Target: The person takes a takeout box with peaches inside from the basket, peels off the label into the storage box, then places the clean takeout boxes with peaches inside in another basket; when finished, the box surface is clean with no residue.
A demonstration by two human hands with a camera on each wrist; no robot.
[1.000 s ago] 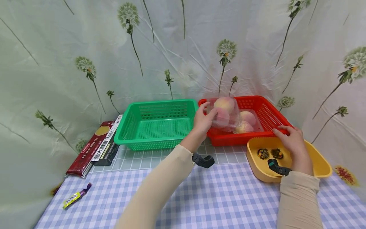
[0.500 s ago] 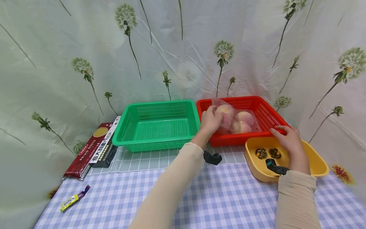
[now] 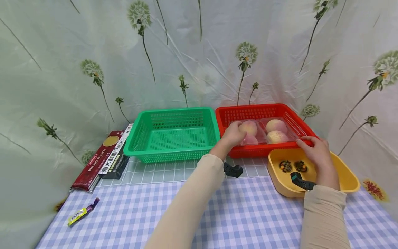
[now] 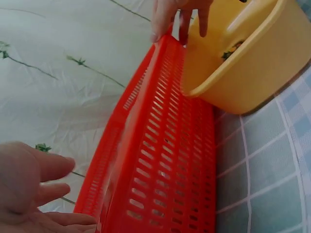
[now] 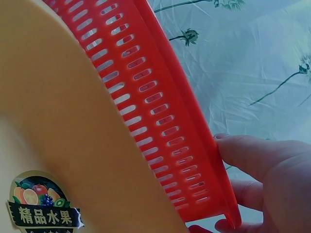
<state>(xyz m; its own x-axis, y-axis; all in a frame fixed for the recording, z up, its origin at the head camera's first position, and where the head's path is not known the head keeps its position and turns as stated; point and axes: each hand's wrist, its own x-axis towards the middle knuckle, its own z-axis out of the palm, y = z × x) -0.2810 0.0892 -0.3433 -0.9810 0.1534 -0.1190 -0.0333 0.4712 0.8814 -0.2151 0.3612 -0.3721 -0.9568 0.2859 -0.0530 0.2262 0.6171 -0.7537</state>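
Observation:
Two clear packs of peaches lie side by side in the red basket [image 3: 264, 150]: the left pack [image 3: 249, 128] and the right pack [image 3: 276, 131]. My left hand [image 3: 232, 134] is at the left edge of the left pack, inside the basket's left end. In the left wrist view the left hand's fingers [image 4: 51, 167] are spread and fairly straight, with nothing seen between them. My right hand [image 3: 315, 149] grips the basket's front right corner, thumb on the rim [image 5: 194, 104] and fingers curled beneath.
A green basket [image 3: 174, 152] stands left of the red one. A yellow tub [image 3: 283, 183] with fruit stickers sits under my right hand. Spaghetti packs [image 3: 101, 157] lie at far left, with a small purple-and-yellow wrapped snack [image 3: 82, 212] in front. A flowered curtain hangs behind.
My left hand has lowered the left peach pack from above the basket until it lies flat beside the other pack. The right hand keeps its grip on the basket corner.

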